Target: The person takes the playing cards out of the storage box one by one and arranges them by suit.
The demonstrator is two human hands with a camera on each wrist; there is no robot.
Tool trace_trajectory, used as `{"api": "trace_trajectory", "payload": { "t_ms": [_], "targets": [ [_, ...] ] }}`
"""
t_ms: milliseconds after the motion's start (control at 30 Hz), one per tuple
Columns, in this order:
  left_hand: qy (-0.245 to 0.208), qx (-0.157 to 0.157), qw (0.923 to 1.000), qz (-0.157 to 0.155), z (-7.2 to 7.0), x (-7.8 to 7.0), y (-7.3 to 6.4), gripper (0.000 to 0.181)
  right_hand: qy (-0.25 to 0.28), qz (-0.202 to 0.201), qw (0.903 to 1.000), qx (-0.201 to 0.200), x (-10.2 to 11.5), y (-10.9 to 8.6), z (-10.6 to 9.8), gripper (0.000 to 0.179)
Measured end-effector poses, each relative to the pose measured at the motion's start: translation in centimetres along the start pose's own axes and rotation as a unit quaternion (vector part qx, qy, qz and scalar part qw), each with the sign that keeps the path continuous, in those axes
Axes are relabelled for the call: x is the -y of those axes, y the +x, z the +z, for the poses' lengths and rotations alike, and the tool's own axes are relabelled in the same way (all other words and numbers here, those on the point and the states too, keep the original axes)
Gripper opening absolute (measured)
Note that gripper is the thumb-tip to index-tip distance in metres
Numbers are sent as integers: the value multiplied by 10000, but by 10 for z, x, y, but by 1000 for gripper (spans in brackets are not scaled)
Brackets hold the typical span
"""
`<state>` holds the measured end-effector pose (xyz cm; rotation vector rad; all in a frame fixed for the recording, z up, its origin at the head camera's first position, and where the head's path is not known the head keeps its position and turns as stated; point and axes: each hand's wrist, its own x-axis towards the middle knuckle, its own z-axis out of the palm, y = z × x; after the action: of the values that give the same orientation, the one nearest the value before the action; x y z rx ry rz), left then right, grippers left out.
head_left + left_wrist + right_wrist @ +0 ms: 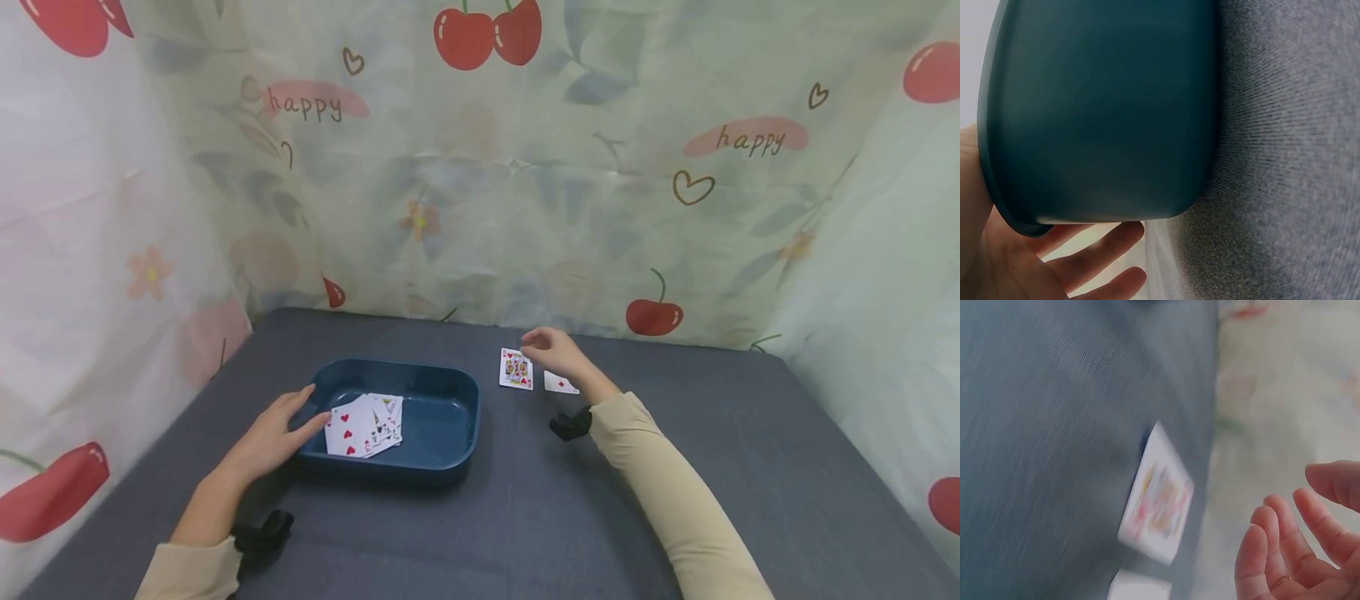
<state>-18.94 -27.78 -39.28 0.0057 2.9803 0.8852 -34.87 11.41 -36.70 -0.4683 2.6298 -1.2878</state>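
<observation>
A dark blue tray [457, 400] sits on the grey cloth and holds a fan of face-up playing cards [365, 425]. My left hand [273, 437] rests against the tray's near-left rim, fingers straight; the left wrist view shows the tray wall [1104, 112] close up with my fingers [1094, 256] beside it. Right of the tray, a face card [516, 369] lies face up, with a second card [560, 383] beside it. My right hand [551, 348] hovers just over these cards, fingers loosely bent and empty. The right wrist view shows the face card [1157, 497], blurred, and my fingers [1291, 544].
A grey cloth [750, 467] covers the table. Cherry-print sheeting [525, 183] walls in the back and both sides. Black wrist mounts [570, 425] sit on both forearms.
</observation>
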Motion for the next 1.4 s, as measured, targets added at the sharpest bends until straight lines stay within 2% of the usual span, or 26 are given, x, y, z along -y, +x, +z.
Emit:
{"api": "trace_trajectory", "payload": {
  "t_ms": [267,367,533,767,1067,1400],
  "targets": [
    [1,17,10000,-49,0,0,0,81,171,-880,9936,693,55,1,32,32],
    [13,11,10000,-50,0,0,0,80,92,-1268,9878,902,72,4,47,32],
    [9,7,10000,-30,0,0,0,80,-4,-1690,9768,1319,97,10,73,33],
    [30,-45,9999,147,0,0,2,79,51,-1673,9675,1893,112,23,104,34],
    [32,29,9999,119,-1,2,1,80,-263,-1417,9599,2405,119,31,141,36],
    [-29,-2,9999,140,-1,2,2,81,-701,-1306,9519,2681,125,36,172,36]
  ]
}}
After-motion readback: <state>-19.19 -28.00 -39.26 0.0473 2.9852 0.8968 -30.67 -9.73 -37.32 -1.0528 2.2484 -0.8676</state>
